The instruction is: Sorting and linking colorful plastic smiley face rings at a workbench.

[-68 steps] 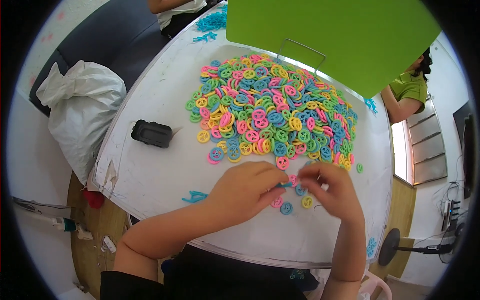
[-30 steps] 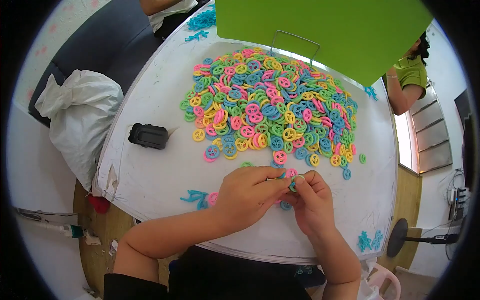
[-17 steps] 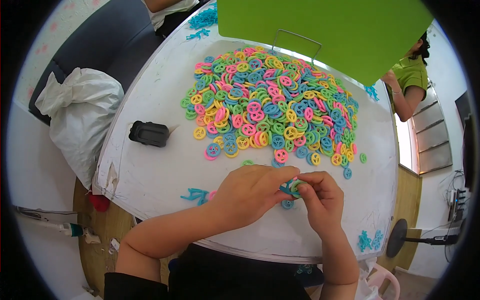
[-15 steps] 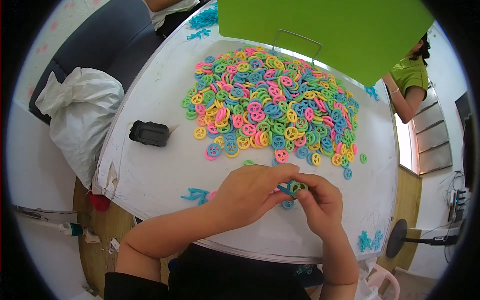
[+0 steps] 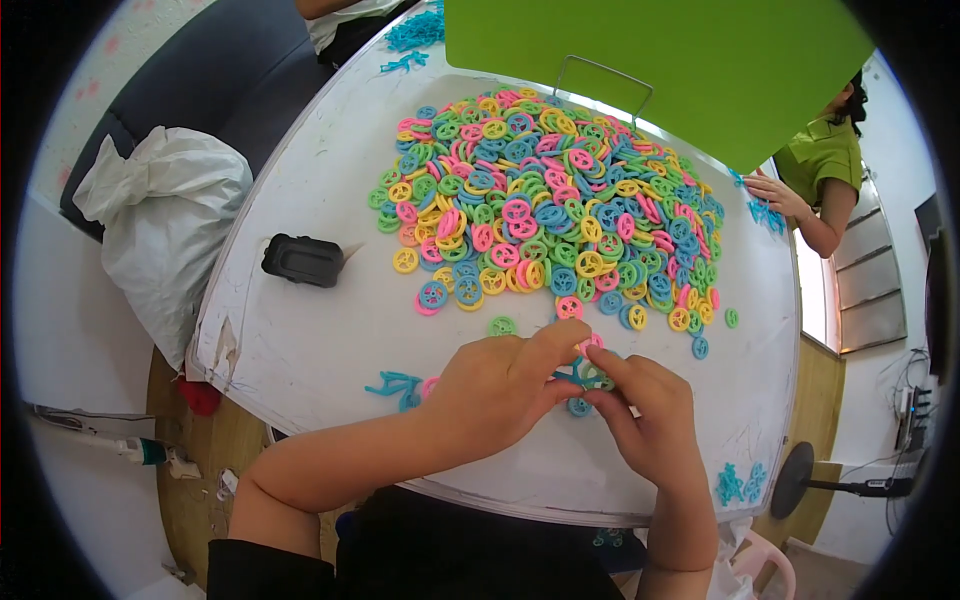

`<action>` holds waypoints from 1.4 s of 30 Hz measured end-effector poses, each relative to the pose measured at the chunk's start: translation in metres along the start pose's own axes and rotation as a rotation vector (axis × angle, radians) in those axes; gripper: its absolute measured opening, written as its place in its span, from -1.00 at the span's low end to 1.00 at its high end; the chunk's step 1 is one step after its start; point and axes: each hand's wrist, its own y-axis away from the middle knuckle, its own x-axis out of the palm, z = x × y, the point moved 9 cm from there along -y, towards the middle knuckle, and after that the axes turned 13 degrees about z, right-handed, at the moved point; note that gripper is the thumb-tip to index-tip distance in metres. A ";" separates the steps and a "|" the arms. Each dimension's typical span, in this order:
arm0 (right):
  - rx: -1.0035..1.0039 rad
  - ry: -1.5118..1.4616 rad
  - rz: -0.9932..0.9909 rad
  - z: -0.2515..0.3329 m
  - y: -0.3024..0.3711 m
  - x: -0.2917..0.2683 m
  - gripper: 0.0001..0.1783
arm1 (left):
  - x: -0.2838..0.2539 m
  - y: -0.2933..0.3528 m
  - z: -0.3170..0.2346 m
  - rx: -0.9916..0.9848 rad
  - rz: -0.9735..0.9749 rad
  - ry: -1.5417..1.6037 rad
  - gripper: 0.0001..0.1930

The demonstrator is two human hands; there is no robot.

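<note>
Both my hands meet over the near middle of the white table. Between the fingertips of my left hand [image 5: 495, 385] is a teal branching plastic piece [image 5: 574, 374]. My right hand [image 5: 648, 405] pinches the same piece from the other side. A pink ring-shaped wheel [image 5: 594, 343] shows at the upper fingertips, and a green wheel [image 5: 597, 377] sits by the right fingers, both partly hidden. Just below the hands lies a blue wheel [image 5: 578, 406]. More teal pieces [image 5: 393, 384] lie left of my left hand, beside a partly covered pink wheel [image 5: 429, 387].
A wide heap of coloured wheels [image 5: 550, 200] spreads beyond my hands. To its left rests a black plastic object [image 5: 302, 261]. Behind stands a green panel [image 5: 650, 70]. Teal pieces [image 5: 729, 484] lie at the near right. A co-worker's hand [image 5: 778, 194] touches teal parts across the table.
A pink wheel now shows at my upper fingertips, and the teal piece has turned to show its branches. The co-worker's hand has come to the teal parts at the far right edge.
</note>
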 end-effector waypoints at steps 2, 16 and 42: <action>0.205 -0.623 0.008 -0.027 0.005 0.013 -0.58 | -0.002 -0.001 -0.009 0.099 -0.015 -0.100 -0.52; 0.334 -1.234 -0.137 -0.069 0.013 0.024 -0.70 | -0.011 -0.004 -0.041 0.460 0.003 -0.225 -0.54; -0.259 0.023 -0.171 0.018 0.008 -0.006 -0.72 | 0.037 -0.004 0.028 -0.274 0.618 0.721 -0.73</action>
